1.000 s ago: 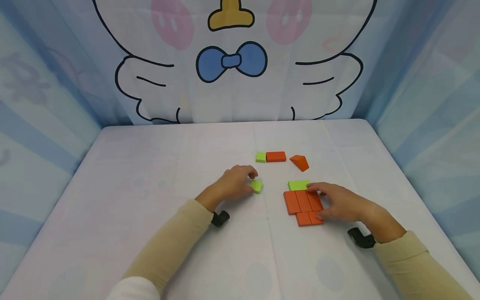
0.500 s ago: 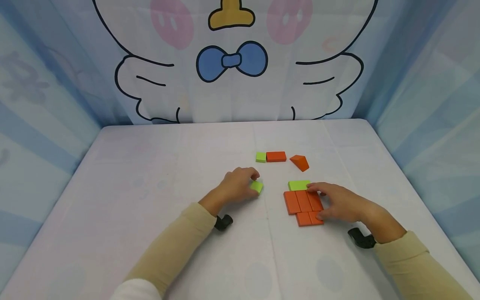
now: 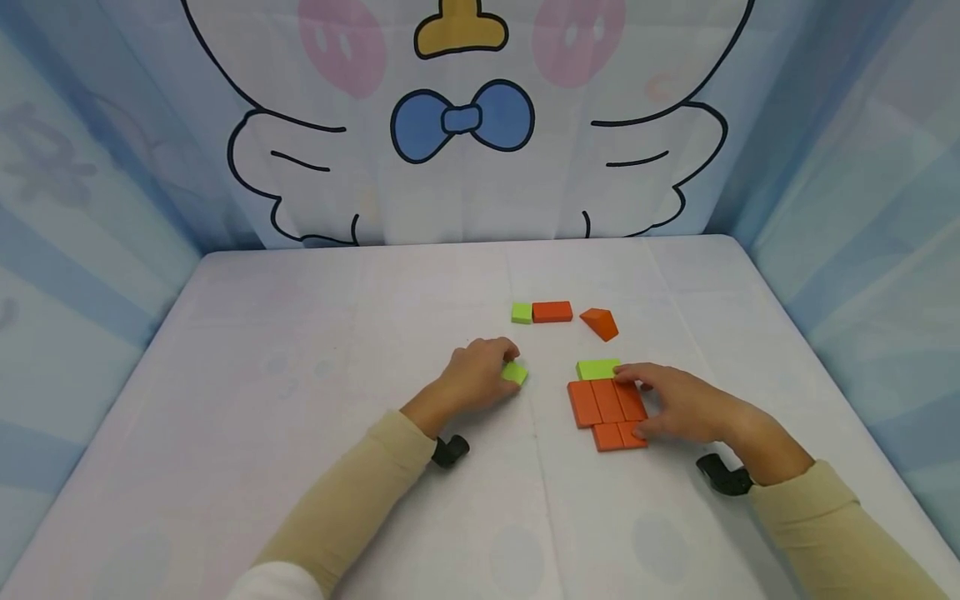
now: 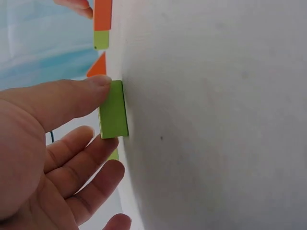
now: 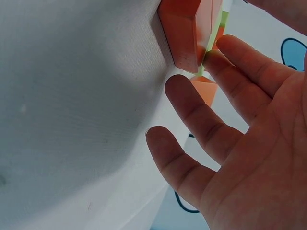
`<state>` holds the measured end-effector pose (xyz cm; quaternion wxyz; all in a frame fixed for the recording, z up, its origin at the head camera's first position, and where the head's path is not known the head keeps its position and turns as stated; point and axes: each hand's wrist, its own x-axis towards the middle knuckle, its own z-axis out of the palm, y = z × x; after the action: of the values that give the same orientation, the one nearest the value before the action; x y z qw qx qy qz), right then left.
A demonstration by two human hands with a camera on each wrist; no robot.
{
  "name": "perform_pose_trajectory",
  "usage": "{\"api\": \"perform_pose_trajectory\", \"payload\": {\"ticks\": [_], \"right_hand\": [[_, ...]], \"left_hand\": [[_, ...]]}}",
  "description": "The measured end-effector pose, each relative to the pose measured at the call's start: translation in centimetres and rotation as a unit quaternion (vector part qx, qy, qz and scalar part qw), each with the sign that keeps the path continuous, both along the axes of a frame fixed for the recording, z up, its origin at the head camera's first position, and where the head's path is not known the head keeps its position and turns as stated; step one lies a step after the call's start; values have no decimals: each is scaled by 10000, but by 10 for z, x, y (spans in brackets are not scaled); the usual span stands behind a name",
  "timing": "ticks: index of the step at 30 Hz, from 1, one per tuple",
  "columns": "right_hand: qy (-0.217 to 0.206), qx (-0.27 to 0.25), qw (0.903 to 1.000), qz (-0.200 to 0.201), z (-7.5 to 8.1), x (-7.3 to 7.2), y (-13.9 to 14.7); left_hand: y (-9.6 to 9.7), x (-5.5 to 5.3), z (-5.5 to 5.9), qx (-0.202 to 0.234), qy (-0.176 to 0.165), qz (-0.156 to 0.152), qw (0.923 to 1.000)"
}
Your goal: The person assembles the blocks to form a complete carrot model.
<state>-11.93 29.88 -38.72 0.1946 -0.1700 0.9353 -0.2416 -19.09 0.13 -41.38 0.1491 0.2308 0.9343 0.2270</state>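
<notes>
In the head view my left hand (image 3: 476,373) pinches a small lime-green block (image 3: 515,372) low on the cloth. The left wrist view has the thumb at one end of this green block (image 4: 113,110) and a fingertip at the other. My right hand (image 3: 686,406) rests at the right side of a flat group of orange blocks (image 3: 600,404), its fingertips at the upper right corner and its thumb at the lower row. A longer green block (image 3: 597,369) lies along the group's far edge. The right wrist view has that hand's fingers fairly straight beside an orange block (image 5: 184,36).
Farther back, a small green block (image 3: 521,312) touches an orange rectangular block (image 3: 552,312). An orange wedge-shaped block (image 3: 601,323) lies to their right. All rest on a white-clothed table (image 3: 225,400) with a printed curtain (image 3: 465,192) behind.
My left hand has shifted slightly right and toward me, moving the green block a little toward the orange group. The right hand and the other blocks stay where they were.
</notes>
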Motion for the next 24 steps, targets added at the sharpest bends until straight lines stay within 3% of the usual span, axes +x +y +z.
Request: {"api": "perform_pose_trajectory", "payload": {"ticks": [7, 24], "right_hand": [[-18, -12, 10000, 5, -1, -1, 2], [-130, -13, 9999, -88, -1, -1, 0]], "left_hand": [[10, -1, 3, 45, 13, -53, 10000], [65, -21, -1, -19, 34, 57, 10000]]}}
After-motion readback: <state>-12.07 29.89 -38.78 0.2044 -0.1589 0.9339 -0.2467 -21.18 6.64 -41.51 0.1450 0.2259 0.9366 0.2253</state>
